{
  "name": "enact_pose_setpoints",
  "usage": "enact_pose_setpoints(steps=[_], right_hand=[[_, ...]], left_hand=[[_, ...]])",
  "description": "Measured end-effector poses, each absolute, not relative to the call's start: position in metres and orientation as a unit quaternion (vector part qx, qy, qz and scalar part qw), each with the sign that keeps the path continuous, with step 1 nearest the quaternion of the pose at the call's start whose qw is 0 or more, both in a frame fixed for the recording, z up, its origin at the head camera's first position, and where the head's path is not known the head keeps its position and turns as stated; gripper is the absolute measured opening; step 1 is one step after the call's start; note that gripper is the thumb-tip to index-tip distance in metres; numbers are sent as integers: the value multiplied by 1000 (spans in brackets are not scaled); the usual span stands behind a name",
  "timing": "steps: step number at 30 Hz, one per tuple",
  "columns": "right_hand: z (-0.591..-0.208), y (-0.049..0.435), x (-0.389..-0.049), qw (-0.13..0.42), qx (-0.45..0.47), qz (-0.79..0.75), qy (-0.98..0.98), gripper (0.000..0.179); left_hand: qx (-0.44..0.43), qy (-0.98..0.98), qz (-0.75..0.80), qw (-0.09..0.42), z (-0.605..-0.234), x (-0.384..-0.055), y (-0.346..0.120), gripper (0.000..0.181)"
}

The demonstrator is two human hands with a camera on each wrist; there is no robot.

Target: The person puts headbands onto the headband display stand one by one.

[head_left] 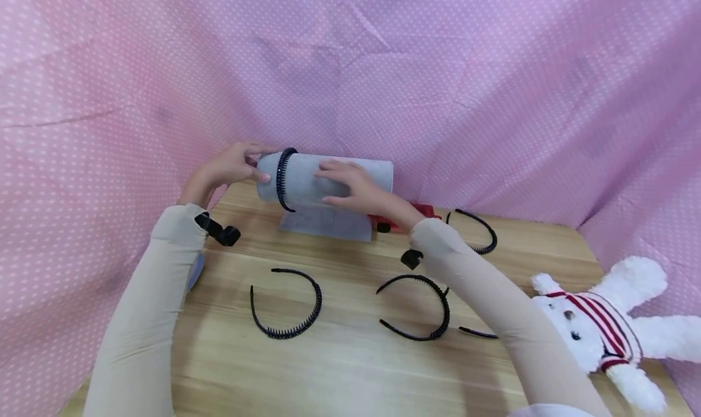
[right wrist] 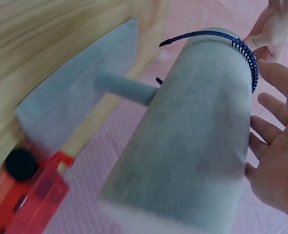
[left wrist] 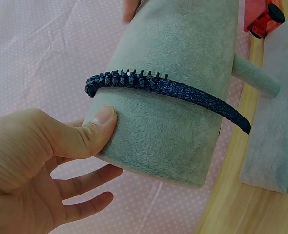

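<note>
A grey velvety headband stand has a horizontal cylinder on a short post and a flat base. Around the cylinder's left part sits a dark toothed headband, its beads and glittery end showing in the left wrist view. My left hand holds the cylinder's left end, thumb pressed on the fabric beside the headband and lower fingers loose. On the cylinder's front, right of the headband, my right hand rests with its fingers spread. The right wrist view shows those fingertips along the cylinder's side.
Three more dark headbands lie on the wooden table: one front left, one in the middle, one back right. A red toy is behind my right wrist. At the right lies a white plush rabbit; pink dotted cloth hangs behind.
</note>
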State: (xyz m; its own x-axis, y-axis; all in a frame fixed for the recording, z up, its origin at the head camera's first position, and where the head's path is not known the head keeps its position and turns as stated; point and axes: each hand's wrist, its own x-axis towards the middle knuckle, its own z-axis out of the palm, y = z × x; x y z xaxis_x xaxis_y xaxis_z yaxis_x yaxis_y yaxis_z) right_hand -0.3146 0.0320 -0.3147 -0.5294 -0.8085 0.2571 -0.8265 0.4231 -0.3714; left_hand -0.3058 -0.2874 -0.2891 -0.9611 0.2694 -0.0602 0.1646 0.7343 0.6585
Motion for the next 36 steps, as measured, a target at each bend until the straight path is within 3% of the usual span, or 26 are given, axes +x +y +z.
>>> enact_pose_setpoints(steps=[7,21,36], right_hand=[[-324,84,-281,8,503,186,-844,55],[-366,186,-235,-78,470,177,-861,50],[-389,239,-201,-134,475,112,-862,40]], left_hand=[[119,928,345,74,-288,-304,-288,69],[129,930,335,79,-284,-302,-287,69],[140,928,338,67,-288,-302,-289,68]])
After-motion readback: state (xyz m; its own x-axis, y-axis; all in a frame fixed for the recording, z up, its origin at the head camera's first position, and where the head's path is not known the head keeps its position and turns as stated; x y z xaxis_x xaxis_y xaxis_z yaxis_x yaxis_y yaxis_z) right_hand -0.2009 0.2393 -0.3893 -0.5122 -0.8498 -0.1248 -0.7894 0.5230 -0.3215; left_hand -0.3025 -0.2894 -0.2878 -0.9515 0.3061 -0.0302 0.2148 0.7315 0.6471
